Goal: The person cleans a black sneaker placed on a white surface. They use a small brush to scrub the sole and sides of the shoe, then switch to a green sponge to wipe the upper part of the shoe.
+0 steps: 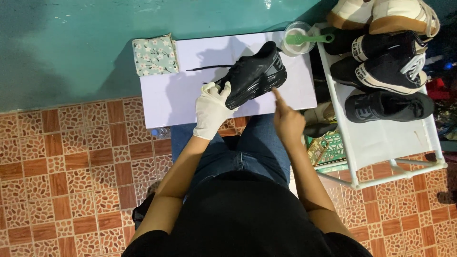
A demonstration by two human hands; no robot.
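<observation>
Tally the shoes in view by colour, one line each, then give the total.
All-black lace-up sneakers: 2, one tilted on the white board under the gloved left hand at, one on the white rack
Black sneakers with white soles: 2
Cream shoes with tan soles: 2
Total: 6

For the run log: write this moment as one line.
left hand: gloved, shut on black shoe | right hand: bare, finger pointing at sole | shoe: tilted on white board | nearby: cup with green brush
</observation>
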